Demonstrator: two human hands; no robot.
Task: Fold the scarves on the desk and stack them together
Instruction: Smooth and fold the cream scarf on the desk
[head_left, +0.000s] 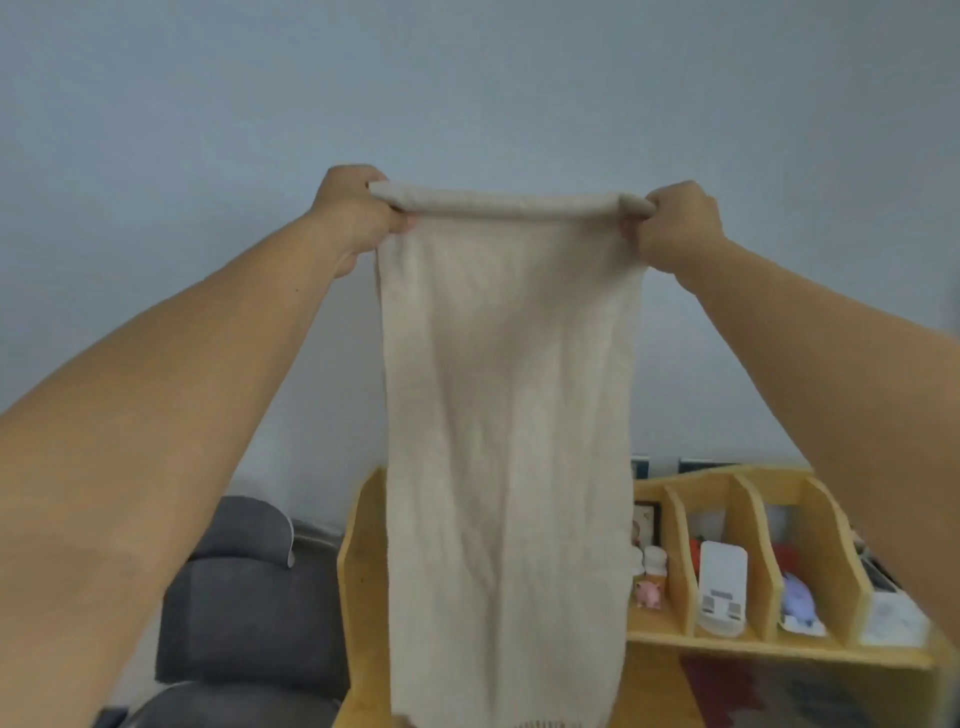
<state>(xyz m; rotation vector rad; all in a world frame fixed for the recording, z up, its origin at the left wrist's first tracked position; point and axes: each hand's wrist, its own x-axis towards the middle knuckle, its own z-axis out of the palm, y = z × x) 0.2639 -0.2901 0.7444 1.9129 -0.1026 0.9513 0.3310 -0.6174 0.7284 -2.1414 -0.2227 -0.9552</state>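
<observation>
Beige scarf (506, 415) hangs full length in air before pale wall (467, 93), top edge stretched level. Wooden shelf unit (727, 644) behind it; grey chair (249, 597) at left. Left hand (356, 210) and right hand (678, 226) hold top corners, fingers curled around cloth.

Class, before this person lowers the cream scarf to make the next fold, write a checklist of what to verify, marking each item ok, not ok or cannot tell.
1. Left hand has a firm grip on its top corner of the scarf: ok.
2. Right hand has a grip on the other top corner: ok.
3. Top edge held level and taut: ok.
4. Scarf hangs flat, without twists: ok.
5. Fringed bottom end clear of the wooden organizer: cannot tell, it runs out of frame.
6. Desk space free for laying it down: cannot tell, hidden.
</observation>
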